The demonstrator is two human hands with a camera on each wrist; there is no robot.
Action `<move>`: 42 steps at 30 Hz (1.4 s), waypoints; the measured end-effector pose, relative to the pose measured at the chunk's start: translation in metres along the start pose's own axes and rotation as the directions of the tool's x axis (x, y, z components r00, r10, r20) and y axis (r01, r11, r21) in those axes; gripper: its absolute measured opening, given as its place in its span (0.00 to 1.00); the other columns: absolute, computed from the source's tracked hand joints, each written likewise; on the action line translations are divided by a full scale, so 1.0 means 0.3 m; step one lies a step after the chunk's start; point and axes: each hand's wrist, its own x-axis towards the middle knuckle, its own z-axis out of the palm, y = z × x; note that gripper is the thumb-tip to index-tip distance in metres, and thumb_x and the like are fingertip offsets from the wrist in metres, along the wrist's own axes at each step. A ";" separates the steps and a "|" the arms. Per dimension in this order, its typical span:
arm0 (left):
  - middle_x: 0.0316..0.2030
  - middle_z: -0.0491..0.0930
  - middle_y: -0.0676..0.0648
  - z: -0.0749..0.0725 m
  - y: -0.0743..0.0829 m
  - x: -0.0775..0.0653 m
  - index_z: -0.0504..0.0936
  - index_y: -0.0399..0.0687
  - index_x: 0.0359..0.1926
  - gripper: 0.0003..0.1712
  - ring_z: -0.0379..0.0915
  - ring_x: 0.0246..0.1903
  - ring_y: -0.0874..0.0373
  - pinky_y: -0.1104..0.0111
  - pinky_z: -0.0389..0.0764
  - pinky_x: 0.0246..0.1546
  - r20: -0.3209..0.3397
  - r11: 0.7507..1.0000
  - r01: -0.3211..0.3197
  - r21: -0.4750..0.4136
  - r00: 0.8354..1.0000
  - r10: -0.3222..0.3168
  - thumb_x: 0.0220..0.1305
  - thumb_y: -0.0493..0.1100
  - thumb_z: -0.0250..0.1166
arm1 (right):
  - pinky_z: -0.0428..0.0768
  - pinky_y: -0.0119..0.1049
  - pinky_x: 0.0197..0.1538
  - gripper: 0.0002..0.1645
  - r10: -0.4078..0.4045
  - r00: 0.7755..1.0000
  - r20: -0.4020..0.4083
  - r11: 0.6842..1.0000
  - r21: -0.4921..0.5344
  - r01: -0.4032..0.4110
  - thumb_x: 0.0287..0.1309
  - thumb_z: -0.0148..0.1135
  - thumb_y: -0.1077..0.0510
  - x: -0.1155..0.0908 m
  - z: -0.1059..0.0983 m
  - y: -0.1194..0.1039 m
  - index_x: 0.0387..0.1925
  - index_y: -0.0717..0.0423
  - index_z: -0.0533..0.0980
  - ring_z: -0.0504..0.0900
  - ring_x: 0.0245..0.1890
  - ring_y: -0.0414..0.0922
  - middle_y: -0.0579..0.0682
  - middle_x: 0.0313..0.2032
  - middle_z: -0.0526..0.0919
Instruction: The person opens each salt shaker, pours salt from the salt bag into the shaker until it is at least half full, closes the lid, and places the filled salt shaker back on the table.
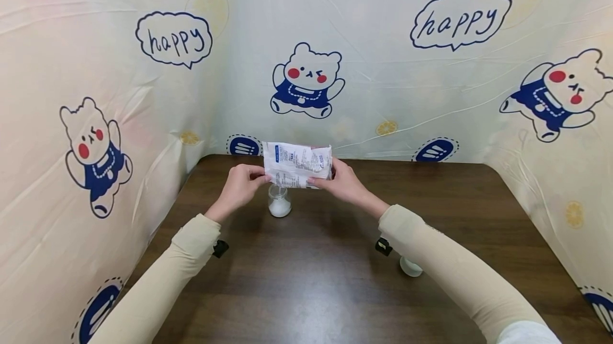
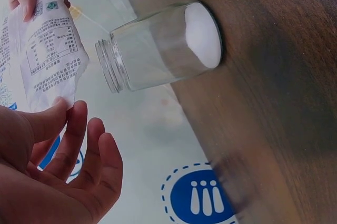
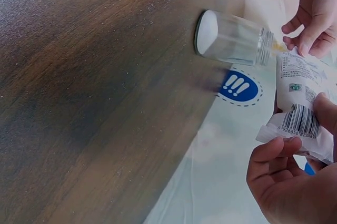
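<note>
A white printed packet [image 1: 297, 166] is held up sideways above the table, its small print and barcode showing in the wrist views. My left hand [image 1: 241, 185] pinches one end of it between thumb and forefinger, the other fingers loosely bent in the left wrist view. At the barcode end, my right hand [image 1: 346, 180] holds the packet between thumb and fingers. Below the left end of the packet stands an uncapped glass jar [image 2: 147, 50], upright, with a sloping heap of white powder [image 2: 202, 36] at its bottom. The packet appears just over the jar's mouth.
Partly hidden by my right forearm, a second whitish round container [image 1: 411, 267] stands on the brown wooden table [image 1: 297, 275]. Fine pale specks dot the tabletop in the right wrist view. A printed cloth curtain [image 1: 378, 83] closes off the back and both sides.
</note>
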 end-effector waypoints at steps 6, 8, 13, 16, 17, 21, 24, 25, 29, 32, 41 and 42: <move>0.42 0.89 0.40 -0.004 0.002 0.002 0.91 0.35 0.47 0.08 0.79 0.37 0.45 0.58 0.78 0.38 0.006 1.000 0.005 -0.015 1.000 -0.005 0.70 0.34 0.71 | 0.85 0.41 0.45 0.30 -0.001 1.000 -0.002 1.000 0.000 0.001 0.65 0.75 0.55 -0.001 0.001 -0.003 0.65 0.52 0.75 0.87 0.48 0.46 0.51 0.56 0.86; 0.42 0.89 0.40 -0.003 0.001 0.002 0.91 0.35 0.47 0.08 0.79 0.36 0.45 0.58 0.78 0.37 0.005 1.000 0.004 -0.012 1.000 -0.004 0.70 0.35 0.71 | 0.85 0.41 0.45 0.30 0.000 1.000 -0.001 1.000 -0.001 0.000 0.65 0.75 0.55 -0.002 0.002 -0.004 0.65 0.52 0.75 0.87 0.49 0.47 0.51 0.56 0.86; 0.41 0.90 0.40 -0.003 -0.002 0.003 0.91 0.35 0.46 0.08 0.78 0.36 0.46 0.59 0.77 0.36 -0.001 1.000 -0.007 -0.005 1.000 0.007 0.70 0.35 0.72 | 0.85 0.41 0.45 0.29 0.002 1.000 -0.003 1.000 0.001 -0.002 0.65 0.75 0.56 -0.003 0.003 -0.007 0.64 0.52 0.75 0.87 0.48 0.47 0.51 0.56 0.86; 0.41 0.90 0.41 -0.005 -0.001 0.004 0.91 0.35 0.46 0.07 0.78 0.35 0.47 0.59 0.77 0.36 -0.005 1.000 -0.006 -0.008 1.000 0.006 0.69 0.35 0.72 | 0.85 0.41 0.45 0.28 0.005 1.000 -0.002 1.000 0.004 -0.005 0.66 0.75 0.56 -0.003 0.004 -0.008 0.64 0.53 0.75 0.87 0.48 0.46 0.51 0.56 0.86; 0.41 0.90 0.41 -0.005 -0.001 0.004 0.91 0.36 0.46 0.07 0.78 0.35 0.47 0.59 0.77 0.36 -0.005 1.000 -0.006 -0.009 1.000 0.006 0.69 0.35 0.72 | 0.85 0.41 0.45 0.28 0.008 1.000 -0.002 1.000 0.004 -0.008 0.66 0.75 0.56 -0.002 0.004 -0.009 0.64 0.53 0.75 0.87 0.48 0.46 0.51 0.55 0.86; 0.41 0.90 0.41 -0.007 0.000 0.006 0.91 0.36 0.46 0.08 0.78 0.35 0.48 0.60 0.77 0.36 -0.002 1.000 0.000 -0.011 1.000 0.000 0.70 0.35 0.72 | 0.85 0.41 0.45 0.28 0.010 1.000 -0.006 1.000 0.000 -0.010 0.65 0.75 0.55 -0.001 0.004 -0.009 0.63 0.54 0.76 0.87 0.48 0.47 0.51 0.55 0.86; 0.42 0.89 0.40 -0.007 -0.002 0.006 0.91 0.36 0.46 0.08 0.78 0.35 0.48 0.60 0.77 0.35 -0.003 1.000 -0.002 -0.008 1.000 0.002 0.70 0.35 0.72 | 0.85 0.41 0.45 0.28 0.009 1.000 -0.009 1.000 -0.007 -0.009 0.65 0.75 0.55 0.001 0.005 -0.009 0.63 0.54 0.76 0.87 0.47 0.47 0.52 0.55 0.86; 0.42 0.89 0.40 -0.007 -0.003 0.006 0.91 0.36 0.46 0.08 0.77 0.35 0.48 0.60 0.77 0.35 -0.002 1.000 -0.002 -0.008 1.000 0.002 0.70 0.35 0.72 | 0.85 0.40 0.45 0.28 0.011 1.000 -0.009 1.000 -0.009 -0.011 0.65 0.76 0.55 0.002 0.005 -0.009 0.63 0.54 0.76 0.87 0.47 0.47 0.51 0.55 0.86; 0.42 0.89 0.40 -0.006 -0.002 0.006 0.91 0.36 0.46 0.08 0.78 0.35 0.46 0.59 0.77 0.36 0.001 1.000 -0.001 -0.014 1.000 0.001 0.70 0.35 0.72 | 0.85 0.41 0.45 0.29 0.005 1.000 -0.004 1.000 -0.005 -0.005 0.66 0.75 0.55 0.002 0.002 -0.006 0.64 0.52 0.75 0.87 0.48 0.46 0.51 0.56 0.86; 0.43 0.89 0.40 -0.007 0.002 0.007 0.91 0.36 0.47 0.08 0.78 0.36 0.46 0.59 0.78 0.37 0.005 1.000 0.001 -0.017 1.000 -0.001 0.70 0.35 0.72 | 0.85 0.41 0.46 0.30 -0.003 1.000 -0.002 1.000 0.002 0.003 0.66 0.75 0.56 0.000 -0.002 -0.010 0.66 0.51 0.74 0.87 0.49 0.46 0.51 0.57 0.86; 0.43 0.89 0.40 -0.009 0.004 0.008 0.91 0.36 0.47 0.09 0.78 0.36 0.47 0.59 0.78 0.38 0.007 1.000 0.013 -0.013 1.000 -0.013 0.70 0.35 0.72 | 0.85 0.42 0.46 0.31 -0.006 1.000 -0.002 1.000 0.006 0.006 0.65 0.75 0.56 0.000 -0.005 -0.012 0.66 0.52 0.74 0.87 0.49 0.47 0.52 0.57 0.86; 0.44 0.89 0.40 -0.008 0.003 0.008 0.91 0.36 0.47 0.09 0.78 0.36 0.47 0.59 0.78 0.38 0.006 1.000 0.017 -0.013 1.000 -0.017 0.70 0.35 0.72 | 0.85 0.41 0.46 0.30 -0.005 1.000 -0.001 1.000 0.007 0.005 0.66 0.75 0.56 0.000 -0.004 -0.011 0.66 0.52 0.74 0.87 0.49 0.47 0.52 0.57 0.86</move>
